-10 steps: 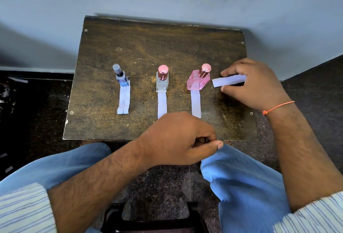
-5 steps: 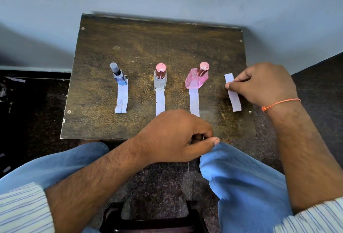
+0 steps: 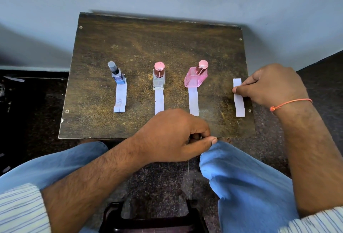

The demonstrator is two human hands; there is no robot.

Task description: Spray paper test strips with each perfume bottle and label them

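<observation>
Three perfume bottles stand in a row on the dark wooden table (image 3: pixel 130 43): a blue bottle (image 3: pixel 117 75) with a grey cap, a clear bottle (image 3: pixel 159 78) with a pink cap, and a pink bottle (image 3: pixel 196 77). A white paper strip lies in front of each: left strip (image 3: pixel 120 99), middle strip (image 3: pixel 159 101), right strip (image 3: pixel 193 101). A fourth strip (image 3: pixel 238 103) lies near the table's right edge; my right hand (image 3: pixel 272 86) pinches its upper part. My left hand (image 3: pixel 176 136) rests at the table's front edge, fingers closed; whether it holds anything is hidden.
A pale wall rises right behind the table. Dark floor lies on both sides, with paper scraps (image 3: pixel 14 79) at the left. My knees in blue trousers (image 3: pixel 246 182) sit below the front edge, and a dark stool (image 3: pixel 154 219) stands between them.
My right hand has turned the fourth strip from lying sideways beside the pink bottle to lying lengthwise on the table near the right edge. The left hand has stayed put.
</observation>
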